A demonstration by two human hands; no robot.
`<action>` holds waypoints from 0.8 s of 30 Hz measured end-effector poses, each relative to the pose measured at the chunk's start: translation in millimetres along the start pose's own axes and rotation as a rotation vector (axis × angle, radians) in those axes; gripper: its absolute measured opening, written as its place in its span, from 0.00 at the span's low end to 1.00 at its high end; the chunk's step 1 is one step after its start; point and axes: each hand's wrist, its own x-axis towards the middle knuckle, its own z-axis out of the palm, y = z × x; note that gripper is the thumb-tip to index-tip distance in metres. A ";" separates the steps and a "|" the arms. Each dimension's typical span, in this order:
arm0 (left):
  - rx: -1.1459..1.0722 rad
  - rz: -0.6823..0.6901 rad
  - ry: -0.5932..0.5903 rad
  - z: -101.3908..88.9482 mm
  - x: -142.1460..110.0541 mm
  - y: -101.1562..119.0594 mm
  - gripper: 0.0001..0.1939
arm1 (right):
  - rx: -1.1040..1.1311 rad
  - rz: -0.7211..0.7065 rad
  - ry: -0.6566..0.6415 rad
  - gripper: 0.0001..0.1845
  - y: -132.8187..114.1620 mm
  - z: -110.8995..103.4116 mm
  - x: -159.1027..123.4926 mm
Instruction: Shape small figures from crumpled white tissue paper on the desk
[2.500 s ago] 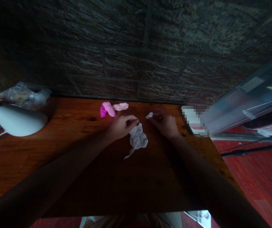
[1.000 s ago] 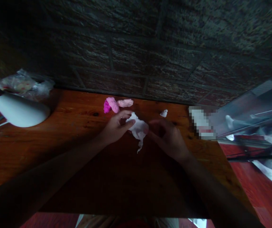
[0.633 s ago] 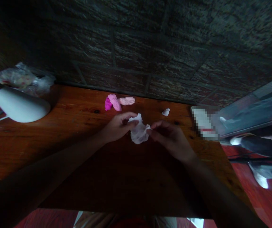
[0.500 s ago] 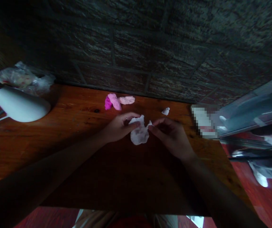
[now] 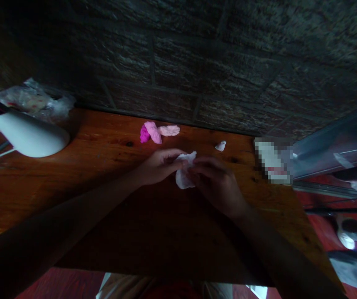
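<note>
A crumpled white piece of tissue paper (image 5: 183,176) is held between both hands above the wooden table (image 5: 97,195). My left hand (image 5: 160,166) pinches its upper left edge with closed fingers. My right hand (image 5: 217,182) closes on its right side and covers part of it. Behind the hands lie a bright pink crumpled paper piece (image 5: 149,133) and a pale pink piece (image 5: 169,130) touching it. A small white scrap (image 5: 220,145) rests on the table to the right of them.
A white rounded object (image 5: 30,139) sits at the table's left, with a clear plastic bag (image 5: 33,101) behind it. A white blurred-out item (image 5: 272,160) lies at the right edge. A dark brick-pattern wall (image 5: 197,62) backs the table. Red floor shows at right.
My right hand left the small white scrap on the table, came back to the white tissue and closed on it. The tissue has gone from a loose hanging sheet to a tighter bunch.
</note>
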 end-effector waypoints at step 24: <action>0.024 -0.053 -0.043 -2.8 2.6 0.8 0.12 | 0.433 0.465 -0.094 0.14 8.6 0.1 0.0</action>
